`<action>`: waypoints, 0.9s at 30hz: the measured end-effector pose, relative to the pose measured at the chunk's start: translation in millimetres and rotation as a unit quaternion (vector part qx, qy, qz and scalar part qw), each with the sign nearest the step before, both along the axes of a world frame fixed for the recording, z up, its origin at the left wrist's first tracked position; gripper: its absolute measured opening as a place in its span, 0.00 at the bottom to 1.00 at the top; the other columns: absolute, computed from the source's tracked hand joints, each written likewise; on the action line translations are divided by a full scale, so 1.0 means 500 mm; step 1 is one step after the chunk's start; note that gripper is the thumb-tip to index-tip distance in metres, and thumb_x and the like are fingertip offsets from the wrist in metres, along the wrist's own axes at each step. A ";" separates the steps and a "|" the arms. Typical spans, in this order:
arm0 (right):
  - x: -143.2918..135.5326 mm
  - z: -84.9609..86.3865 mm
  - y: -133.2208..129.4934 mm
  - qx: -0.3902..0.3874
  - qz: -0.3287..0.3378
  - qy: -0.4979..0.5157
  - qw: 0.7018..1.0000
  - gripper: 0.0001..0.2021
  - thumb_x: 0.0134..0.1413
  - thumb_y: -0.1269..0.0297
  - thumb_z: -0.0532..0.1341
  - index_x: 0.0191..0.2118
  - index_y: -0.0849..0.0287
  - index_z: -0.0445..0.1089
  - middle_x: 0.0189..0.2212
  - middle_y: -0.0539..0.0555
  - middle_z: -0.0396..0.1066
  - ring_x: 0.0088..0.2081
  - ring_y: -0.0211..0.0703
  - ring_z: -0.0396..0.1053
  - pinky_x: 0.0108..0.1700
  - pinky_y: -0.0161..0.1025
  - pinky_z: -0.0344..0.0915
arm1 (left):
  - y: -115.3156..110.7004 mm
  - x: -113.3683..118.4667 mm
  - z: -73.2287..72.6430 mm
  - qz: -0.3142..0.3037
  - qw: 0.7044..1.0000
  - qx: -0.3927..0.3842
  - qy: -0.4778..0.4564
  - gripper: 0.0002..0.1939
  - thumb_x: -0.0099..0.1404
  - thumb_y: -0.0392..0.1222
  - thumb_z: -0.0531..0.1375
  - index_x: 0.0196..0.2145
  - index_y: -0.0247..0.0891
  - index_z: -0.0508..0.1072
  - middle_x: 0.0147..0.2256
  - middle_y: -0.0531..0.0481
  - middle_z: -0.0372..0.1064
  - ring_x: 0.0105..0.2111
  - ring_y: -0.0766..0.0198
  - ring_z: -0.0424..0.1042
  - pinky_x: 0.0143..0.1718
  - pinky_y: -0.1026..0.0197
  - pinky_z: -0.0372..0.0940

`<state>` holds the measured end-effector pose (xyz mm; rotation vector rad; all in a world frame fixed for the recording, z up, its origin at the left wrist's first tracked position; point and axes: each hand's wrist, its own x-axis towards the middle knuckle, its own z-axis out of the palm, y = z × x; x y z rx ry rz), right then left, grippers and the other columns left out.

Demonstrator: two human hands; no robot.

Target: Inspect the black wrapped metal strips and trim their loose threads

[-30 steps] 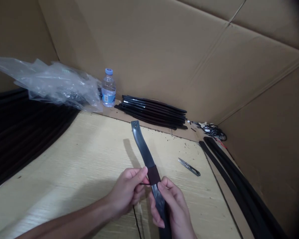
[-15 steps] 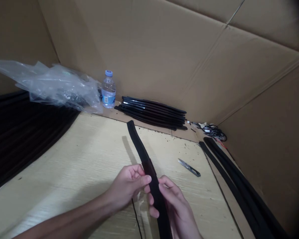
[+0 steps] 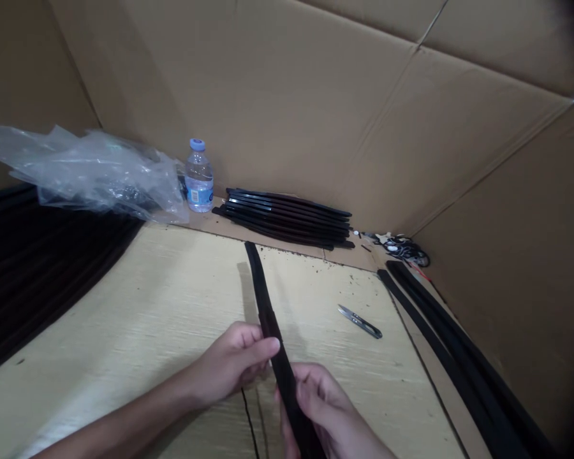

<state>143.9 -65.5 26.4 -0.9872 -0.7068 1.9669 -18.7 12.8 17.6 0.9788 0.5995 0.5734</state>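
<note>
A long black strip (image 3: 261, 287), flat and slightly bent, rises from the bottom edge toward the middle of the head view. A wider sleeve-like section begins partway along it, just above my hands. My left hand (image 3: 242, 360) pinches the strip from the left, thumb on top. Lower down, my right hand (image 3: 323, 405) wraps round it from the right, its thumb along the edge. The strip's near end runs out of view. A thin dark cord (image 3: 249, 424) hangs below my left hand. To the right lie thread snips (image 3: 360, 321) on the pale tabletop (image 3: 172, 306).
Behind stand a water bottle (image 3: 199, 178) and a bundle of black strips (image 3: 287, 220). Clear plastic bags (image 3: 110, 175) lie over a dark pile (image 3: 52, 268) at left. More black strips (image 3: 440, 344) run along the right edge, near tangled cords (image 3: 404, 247). Cardboard walls (image 3: 268, 95) enclose the table.
My right hand has slid down the strip, farther from my left hand. The strip has turned more edge-on and its far end has dropped slightly. The camera view has shifted a little.
</note>
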 end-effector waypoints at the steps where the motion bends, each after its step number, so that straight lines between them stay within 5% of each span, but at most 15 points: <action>1: 0.004 0.006 -0.001 0.003 0.043 0.008 0.999 0.25 0.44 0.46 0.65 0.39 0.64 0.66 0.15 0.48 0.68 0.15 0.31 0.62 0.16 0.25 0.55 | 0.008 -0.006 0.000 0.006 1.000 -0.010 -0.013 0.21 0.61 0.52 0.58 0.18 0.36 0.60 0.13 0.60 0.48 0.14 0.75 0.43 0.16 0.67 0.38; 3: 0.010 0.020 -0.001 0.006 0.088 0.009 0.996 0.27 0.44 0.44 0.65 0.39 0.66 0.69 0.14 0.48 0.66 0.15 0.29 0.60 0.17 0.25 0.52 | 0.027 -0.019 0.001 0.026 0.999 -0.019 -0.040 0.22 0.62 0.51 0.57 0.18 0.36 0.57 0.13 0.61 0.45 0.14 0.75 0.41 0.16 0.67 0.37; 6: 0.013 0.036 0.004 -0.029 0.061 -0.045 0.997 0.29 0.49 0.41 0.58 0.39 0.67 0.72 0.11 0.46 0.62 0.13 0.28 0.55 0.15 0.26 0.46 | 0.059 -0.034 0.000 0.057 0.998 -0.014 -0.039 0.24 0.60 0.54 0.59 0.17 0.37 0.54 0.13 0.63 0.42 0.13 0.76 0.39 0.15 0.68 0.35; 12: 0.022 0.028 0.022 -0.206 0.022 0.003 0.978 0.27 0.56 0.45 0.52 0.43 0.68 0.71 0.17 0.46 0.59 0.13 0.26 0.53 0.14 0.26 0.43 | 0.088 -0.028 -0.020 0.090 0.996 0.006 0.024 0.20 0.61 0.50 0.59 0.20 0.37 0.56 0.15 0.63 0.43 0.14 0.77 0.38 0.15 0.68 0.33; 17: 0.018 0.025 0.020 -0.136 -0.021 -0.014 0.990 0.15 0.55 0.55 0.60 0.33 0.66 0.68 0.19 0.46 0.60 0.15 0.25 0.55 0.15 0.24 0.48 | 0.083 -0.020 -0.023 0.095 0.994 0.027 0.044 0.18 0.59 0.51 0.60 0.22 0.35 0.61 0.14 0.63 0.42 0.13 0.76 0.39 0.15 0.68 0.33; 24: 0.007 0.016 0.029 0.013 0.002 -0.089 0.996 0.17 0.51 0.53 0.63 0.29 0.59 0.58 0.20 0.50 0.71 0.09 0.26 0.56 0.10 0.23 0.51 | 0.079 -0.019 -0.021 0.089 0.995 0.046 0.030 0.23 0.61 0.53 0.57 0.19 0.37 0.55 0.14 0.62 0.43 0.14 0.76 0.40 0.16 0.68 0.34; 27: 0.001 0.011 0.034 0.000 -0.023 -0.085 0.996 0.19 0.50 0.48 0.62 0.28 0.56 0.54 0.17 0.46 0.69 0.08 0.27 0.54 0.09 0.24 0.49 | 0.080 -0.019 -0.021 0.092 0.994 0.045 0.028 0.23 0.63 0.53 0.56 0.18 0.37 0.55 0.14 0.62 0.43 0.14 0.76 0.39 0.16 0.67 0.34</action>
